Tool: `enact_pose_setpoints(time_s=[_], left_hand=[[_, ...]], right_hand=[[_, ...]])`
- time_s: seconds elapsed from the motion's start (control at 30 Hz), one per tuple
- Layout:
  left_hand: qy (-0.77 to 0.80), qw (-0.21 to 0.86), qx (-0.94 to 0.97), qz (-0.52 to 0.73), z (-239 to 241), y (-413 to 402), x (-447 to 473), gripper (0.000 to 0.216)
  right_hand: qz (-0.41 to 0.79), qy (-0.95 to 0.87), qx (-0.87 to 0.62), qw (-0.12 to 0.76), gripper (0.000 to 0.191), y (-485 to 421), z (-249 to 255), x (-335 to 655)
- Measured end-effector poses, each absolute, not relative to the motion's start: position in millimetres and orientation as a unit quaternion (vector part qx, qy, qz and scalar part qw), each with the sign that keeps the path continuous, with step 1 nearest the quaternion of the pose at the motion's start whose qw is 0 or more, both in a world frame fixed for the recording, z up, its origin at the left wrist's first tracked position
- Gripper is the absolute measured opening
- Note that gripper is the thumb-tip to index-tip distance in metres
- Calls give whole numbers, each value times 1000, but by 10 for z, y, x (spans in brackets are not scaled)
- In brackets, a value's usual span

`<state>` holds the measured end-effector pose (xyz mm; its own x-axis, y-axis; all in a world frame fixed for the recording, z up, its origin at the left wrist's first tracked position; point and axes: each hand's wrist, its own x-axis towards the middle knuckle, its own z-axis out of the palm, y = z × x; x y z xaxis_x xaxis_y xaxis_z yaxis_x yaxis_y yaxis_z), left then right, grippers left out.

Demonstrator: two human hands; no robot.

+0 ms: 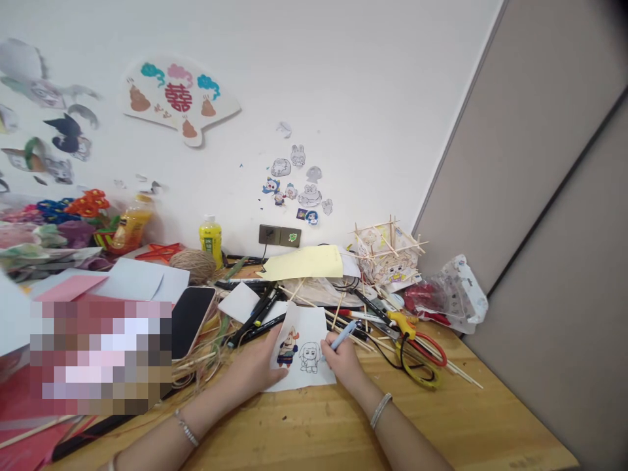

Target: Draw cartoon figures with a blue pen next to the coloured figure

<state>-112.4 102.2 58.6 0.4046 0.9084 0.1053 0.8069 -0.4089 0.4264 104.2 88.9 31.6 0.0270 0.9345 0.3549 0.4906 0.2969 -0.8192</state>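
A white sheet of paper [300, 320] lies in front of me, with a coloured cartoon figure on its left half and a black line drawing of a long-haired figure [309, 358] beside it. My left hand [258, 363] grips the sheet's left edge, its thumb over the lower corner. Closed around a light blue pen [345, 334], my right hand [342, 360] rests by the sheet's right edge. The pen's upper end points up and right; its writing tip is hidden by the fingers.
Black markers [265, 306] and thin wooden sticks [338, 311] crowd behind the sheet. Scissors with yellow and red handles [424, 353] lie right. A phone [192, 322] and papers sit left. Farther back stand a yellow-green bottle [210, 241], twine [193, 263] and a stick-framed paper lantern [387, 252].
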Motion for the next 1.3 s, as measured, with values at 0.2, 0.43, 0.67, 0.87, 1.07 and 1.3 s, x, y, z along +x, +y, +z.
enact_pose_setpoints(time_s=[0.2, 0.43, 0.67, 0.87, 1.07, 1.3], left_hand=[[510, 161, 829, 162, 636, 1001, -1128, 79], [514, 153, 830, 152, 645, 996, -1122, 79], [501, 159, 835, 162, 631, 997, -1135, 78], [498, 157, 837, 165, 627, 1006, -1138, 77], [492, 149, 842, 167, 606, 1015, -1145, 76], [498, 155, 838, 158, 642, 997, -1142, 76]], right_hand=[[216, -678, -553, 434, 31, 884, 305, 1047], [213, -685, -547, 431, 32, 873, 313, 1046], [220, -683, -545, 434, 34, 891, 299, 1052], [212, -697, -548, 411, 32, 882, 305, 1049], [208, -700, -549, 408, 32, 889, 282, 1054], [220, -702, -538, 411, 32, 878, 293, 1052]])
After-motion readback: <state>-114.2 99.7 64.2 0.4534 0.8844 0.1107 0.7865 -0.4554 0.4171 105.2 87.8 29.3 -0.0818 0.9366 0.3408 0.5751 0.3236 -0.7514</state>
